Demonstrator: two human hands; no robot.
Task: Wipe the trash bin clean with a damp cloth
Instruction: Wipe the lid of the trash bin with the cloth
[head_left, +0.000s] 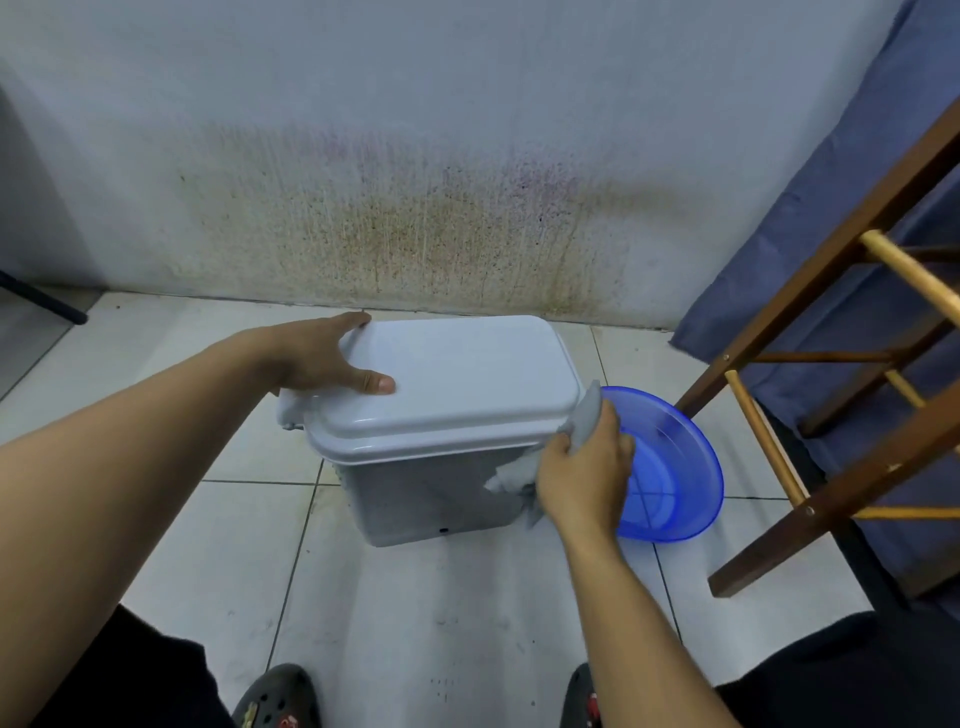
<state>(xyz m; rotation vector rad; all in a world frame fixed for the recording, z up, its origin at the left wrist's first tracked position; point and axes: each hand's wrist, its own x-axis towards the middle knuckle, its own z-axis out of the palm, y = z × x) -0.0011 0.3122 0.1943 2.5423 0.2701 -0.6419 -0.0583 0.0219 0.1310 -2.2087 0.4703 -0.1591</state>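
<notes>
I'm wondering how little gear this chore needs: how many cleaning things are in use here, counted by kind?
white trash bin: 1
grey cloth: 1
blue basin: 1
Total: 3

White lidded trash bin (441, 415) upright; grey cloth (584, 415) against side.

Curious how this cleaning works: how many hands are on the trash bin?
2. The left hand rests on the lid's left end; the right hand holds a grey cloth against the trash bin's right side.
</notes>
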